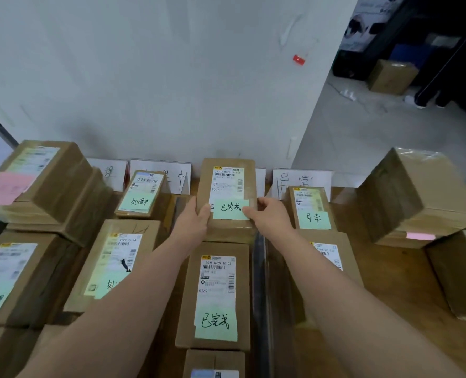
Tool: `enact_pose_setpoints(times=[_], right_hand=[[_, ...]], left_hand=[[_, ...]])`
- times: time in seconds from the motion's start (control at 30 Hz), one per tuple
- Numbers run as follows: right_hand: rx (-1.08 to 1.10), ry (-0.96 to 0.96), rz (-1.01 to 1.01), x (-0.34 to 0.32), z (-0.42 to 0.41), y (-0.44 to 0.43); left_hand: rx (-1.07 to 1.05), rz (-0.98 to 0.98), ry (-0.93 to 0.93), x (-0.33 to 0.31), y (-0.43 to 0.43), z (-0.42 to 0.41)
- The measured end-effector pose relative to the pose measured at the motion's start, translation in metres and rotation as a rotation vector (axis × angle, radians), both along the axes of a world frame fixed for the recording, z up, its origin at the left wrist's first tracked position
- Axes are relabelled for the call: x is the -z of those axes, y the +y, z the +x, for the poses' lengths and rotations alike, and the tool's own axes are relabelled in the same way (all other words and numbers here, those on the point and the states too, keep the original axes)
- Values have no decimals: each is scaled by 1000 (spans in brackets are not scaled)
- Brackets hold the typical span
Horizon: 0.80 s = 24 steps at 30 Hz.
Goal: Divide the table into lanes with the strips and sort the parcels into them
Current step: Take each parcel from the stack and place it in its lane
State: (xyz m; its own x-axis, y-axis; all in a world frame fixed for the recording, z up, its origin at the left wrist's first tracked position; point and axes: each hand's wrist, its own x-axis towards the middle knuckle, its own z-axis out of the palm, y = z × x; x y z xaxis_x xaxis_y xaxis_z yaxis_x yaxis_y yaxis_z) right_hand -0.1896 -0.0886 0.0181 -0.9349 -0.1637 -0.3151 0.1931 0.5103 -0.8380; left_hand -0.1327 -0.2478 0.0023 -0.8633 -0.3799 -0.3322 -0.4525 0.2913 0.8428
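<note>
Both hands, left hand [199,218] and right hand [270,215], grip a green-tagged parcel [227,186] at frame centre; most lanes look filled, while pink-tagged parcels [414,197] at right appear unsorted.

Rear sign cards [160,175]: characters partly hidden behind parcels. Bottom-centre parcel [214,362]: cut off by the frame's lower edge. Left-edge parcel label [0,271]: print was blurred, unreadable.

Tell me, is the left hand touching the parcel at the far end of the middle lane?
Touching. The head view shows the left hand gripping the parcel's near left corner, thumb on top.
</note>
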Motion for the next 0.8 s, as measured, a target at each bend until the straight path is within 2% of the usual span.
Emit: enact_pose_setpoints(times=[0.1, 0.33, 0.4, 0.6, 0.8], right_hand=[[-28, 70, 120, -8, 3, 3], [-21, 251, 312, -33, 27, 31], [19, 254, 348, -39, 35, 48], [69, 154, 477, -46, 62, 86], [12, 13, 479, -4, 71, 94]], left_hand=[[5, -114, -8, -4, -2, 2], [165, -670, 115, -26, 2, 7], [186, -762, 149, -31, 11, 10], [208, -759, 123, -35, 41, 25], [231, -785, 93, -30, 51, 31]])
